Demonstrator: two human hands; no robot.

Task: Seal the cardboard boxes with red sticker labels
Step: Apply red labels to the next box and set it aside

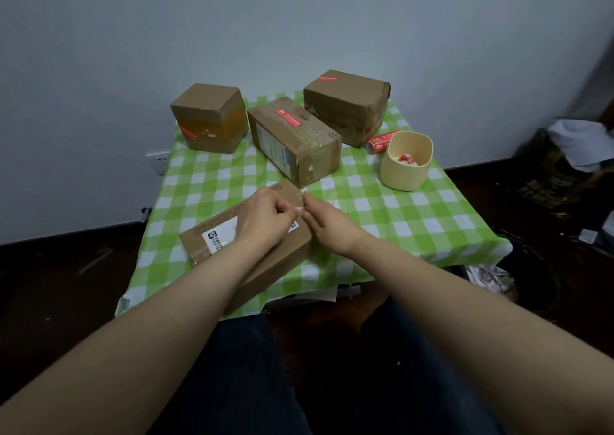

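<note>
Box (212,222) lying flat nr front, L hand (265,218) & R hand (327,223) both pinching pale strip (300,208) over it

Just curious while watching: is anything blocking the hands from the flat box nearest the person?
Nothing visible does. The left hand and right hand are right over the flat box, both pinching a small pale strip above its top. The other boxes stand farther back.

Left hand (265,218) and right hand (327,225) meet, fingers (287,214) curled, pinching.
</note>
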